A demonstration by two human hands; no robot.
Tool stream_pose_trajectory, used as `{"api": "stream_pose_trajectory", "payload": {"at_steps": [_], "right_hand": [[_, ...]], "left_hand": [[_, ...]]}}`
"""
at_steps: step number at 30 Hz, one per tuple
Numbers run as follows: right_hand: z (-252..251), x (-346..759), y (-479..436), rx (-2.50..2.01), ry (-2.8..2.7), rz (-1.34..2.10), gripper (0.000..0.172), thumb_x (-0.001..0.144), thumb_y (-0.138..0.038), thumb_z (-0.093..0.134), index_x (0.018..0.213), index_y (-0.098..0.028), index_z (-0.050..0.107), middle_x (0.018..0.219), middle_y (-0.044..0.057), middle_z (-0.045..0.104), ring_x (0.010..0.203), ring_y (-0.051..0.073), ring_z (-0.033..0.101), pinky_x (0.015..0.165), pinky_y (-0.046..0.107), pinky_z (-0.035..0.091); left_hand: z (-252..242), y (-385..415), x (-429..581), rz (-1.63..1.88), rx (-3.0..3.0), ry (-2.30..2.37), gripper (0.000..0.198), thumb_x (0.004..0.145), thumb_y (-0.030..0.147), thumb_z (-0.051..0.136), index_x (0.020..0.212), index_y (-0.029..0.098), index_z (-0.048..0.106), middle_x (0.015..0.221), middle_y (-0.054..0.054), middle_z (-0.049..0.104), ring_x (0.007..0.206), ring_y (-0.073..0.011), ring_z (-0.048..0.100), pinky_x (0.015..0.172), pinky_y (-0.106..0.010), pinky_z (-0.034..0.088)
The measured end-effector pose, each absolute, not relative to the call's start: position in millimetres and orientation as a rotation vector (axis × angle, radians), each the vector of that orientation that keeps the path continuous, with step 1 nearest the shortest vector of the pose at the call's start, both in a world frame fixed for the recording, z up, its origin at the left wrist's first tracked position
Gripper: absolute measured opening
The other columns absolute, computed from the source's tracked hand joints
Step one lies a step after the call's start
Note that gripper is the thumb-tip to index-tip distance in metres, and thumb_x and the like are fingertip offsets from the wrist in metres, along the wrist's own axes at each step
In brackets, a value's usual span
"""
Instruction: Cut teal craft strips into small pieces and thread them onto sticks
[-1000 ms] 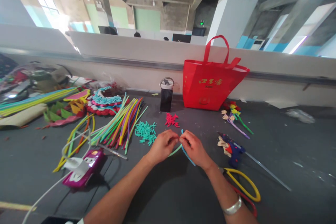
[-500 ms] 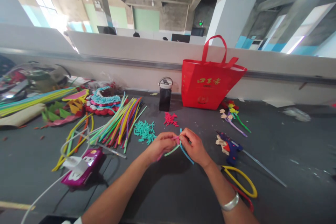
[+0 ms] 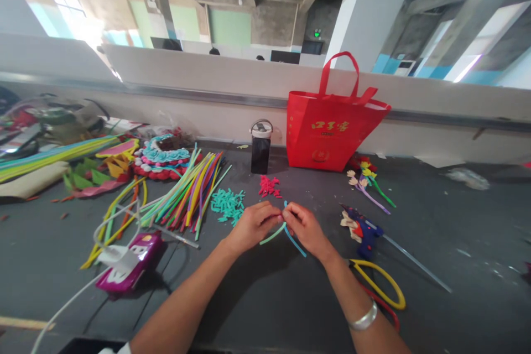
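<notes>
My left hand (image 3: pixel 258 225) and my right hand (image 3: pixel 305 227) meet over the dark table, fingertips pinched close together. A light green pipe cleaner (image 3: pixel 272 235) and a blue pipe cleaner (image 3: pixel 296 243) cross at my right fingertips, their loose ends hanging below. Between the hands a bit of pink pipe cleaner (image 3: pixel 280 218) shows at my left fingertips; the rest is hidden by the fingers. Just beyond lie a pile of short red pieces (image 3: pixel 269 186) and a pile of short teal pieces (image 3: pixel 228 206).
Left are a bundle of coloured pipe cleaners (image 3: pixel 193 188) and a purple power strip (image 3: pixel 130 265) with a white plug. A black bottle (image 3: pixel 260 155) and red bag (image 3: pixel 332 133) stand behind. Right lie a blue glue gun (image 3: pixel 367 235), yellow-and-red-handled scissors (image 3: pixel 384 282) and small pipe-cleaner flowers (image 3: pixel 367 177).
My left fingers have shifted and curled at the join, and the pink length that hung below my left hand no longer shows. My right hand stays almost in place.
</notes>
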State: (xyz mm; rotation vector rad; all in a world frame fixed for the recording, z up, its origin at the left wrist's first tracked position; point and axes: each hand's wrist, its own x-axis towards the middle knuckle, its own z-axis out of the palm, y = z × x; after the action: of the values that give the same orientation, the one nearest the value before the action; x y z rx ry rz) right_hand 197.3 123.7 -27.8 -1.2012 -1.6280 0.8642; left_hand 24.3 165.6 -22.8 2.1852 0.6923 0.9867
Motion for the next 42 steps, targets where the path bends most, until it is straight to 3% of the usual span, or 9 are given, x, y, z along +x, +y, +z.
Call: {"api": "stream_pose_trajectory", "payload": {"at_steps": [8, 13, 17, 20, 22, 24, 27, 37, 42], "right_hand": [[-32, 194, 123, -1.112, -1.812, 0.573, 0.023, 0.095, -0.031, 0.041, 0.075, -0.021, 0.048, 0.067, -0.003, 0.045, 0.064, 0.013, 0.045, 0.064, 0.025, 0.037], [-38, 191, 122, -1.088, -1.963, 0.351, 0.019, 0.095, -0.024, 0.04, 0.079, -0.021, 0.049, 0.076, 0.001, 0.049, 0.073, 0.015, 0.048, 0.069, 0.027, 0.038], [-40, 188, 122, -1.135, -2.024, 0.265, 0.019, 0.095, -0.024, 0.039, 0.079, -0.022, 0.049, 0.078, 0.002, 0.05, 0.073, 0.016, 0.048, 0.07, 0.027, 0.038], [-41, 186, 123, -1.173, -1.919, 0.29, 0.02, 0.095, -0.023, 0.039, 0.078, -0.021, 0.049, 0.076, 0.001, 0.05, 0.072, 0.015, 0.048, 0.068, 0.026, 0.038], [-42, 186, 125, -1.202, -1.83, 0.335, 0.021, 0.095, -0.024, 0.04, 0.076, -0.021, 0.048, 0.074, 0.0, 0.05, 0.07, 0.014, 0.048, 0.067, 0.025, 0.037], [-42, 187, 126, -1.228, -1.762, 0.376, 0.021, 0.094, -0.026, 0.041, 0.075, -0.021, 0.048, 0.072, -0.001, 0.051, 0.069, 0.014, 0.048, 0.066, 0.025, 0.036], [-43, 190, 126, -1.264, -1.675, 0.445, 0.022, 0.094, -0.029, 0.042, 0.076, -0.021, 0.049, 0.066, -0.003, 0.049, 0.064, 0.013, 0.047, 0.062, 0.024, 0.036], [-43, 194, 127, -1.259, -1.622, 0.654, 0.026, 0.094, -0.037, 0.042, 0.074, -0.021, 0.049, 0.056, -0.006, 0.043, 0.051, 0.01, 0.043, 0.054, 0.022, 0.035], [-43, 195, 128, -1.241, -1.691, 0.59, 0.023, 0.094, -0.033, 0.043, 0.076, -0.021, 0.049, 0.06, -0.005, 0.044, 0.055, 0.011, 0.044, 0.057, 0.023, 0.036]], "left_hand": [[-20, 164, 27, 0.888, 1.523, 0.755, 0.027, 0.075, 0.04, 0.066, 0.067, 0.015, 0.062, 0.055, 0.003, 0.045, 0.051, -0.0076, 0.035, 0.048, -0.021, 0.025], [-27, 172, 22, 0.549, 0.961, 0.654, 0.019, 0.067, 0.027, 0.068, 0.067, 0.016, 0.052, 0.046, 0.011, 0.024, 0.041, -0.0034, 0.01, 0.04, -0.02, 0.008], [-29, 174, 22, 0.398, 0.845, 0.591, 0.022, 0.068, 0.022, 0.062, 0.06, 0.018, 0.042, 0.046, 0.011, 0.021, 0.04, -0.0035, 0.007, 0.038, -0.019, 0.006], [-28, 169, 28, 0.553, 1.001, 0.74, 0.024, 0.075, 0.032, 0.059, 0.063, 0.018, 0.044, 0.049, 0.009, 0.028, 0.04, -0.004, 0.012, 0.038, -0.02, 0.01], [-28, 164, 33, 0.839, 1.25, 0.909, 0.023, 0.078, 0.036, 0.059, 0.068, 0.016, 0.052, 0.054, 0.006, 0.037, 0.043, -0.0052, 0.025, 0.04, -0.019, 0.019], [-27, 160, 36, 1.116, 1.594, 0.972, 0.017, 0.08, 0.032, 0.06, 0.077, 0.016, 0.06, 0.063, 0.002, 0.048, 0.054, -0.0079, 0.04, 0.048, -0.019, 0.032], [-28, 159, 34, 1.265, 2.054, 0.801, 0.016, 0.084, 0.023, 0.056, 0.096, 0.018, 0.065, 0.085, -0.004, 0.057, 0.07, -0.0109, 0.05, 0.058, -0.021, 0.039], [-35, 169, 26, 1.205, 2.356, 0.685, 0.023, 0.092, 0.021, 0.047, 0.107, 0.019, 0.064, 0.091, -0.007, 0.057, 0.08, -0.013, 0.056, 0.069, -0.024, 0.046], [-33, 167, 28, 1.136, 2.223, 0.713, 0.02, 0.092, 0.023, 0.047, 0.091, 0.017, 0.066, 0.083, -0.005, 0.056, 0.077, -0.0132, 0.054, 0.07, -0.025, 0.043]]}}
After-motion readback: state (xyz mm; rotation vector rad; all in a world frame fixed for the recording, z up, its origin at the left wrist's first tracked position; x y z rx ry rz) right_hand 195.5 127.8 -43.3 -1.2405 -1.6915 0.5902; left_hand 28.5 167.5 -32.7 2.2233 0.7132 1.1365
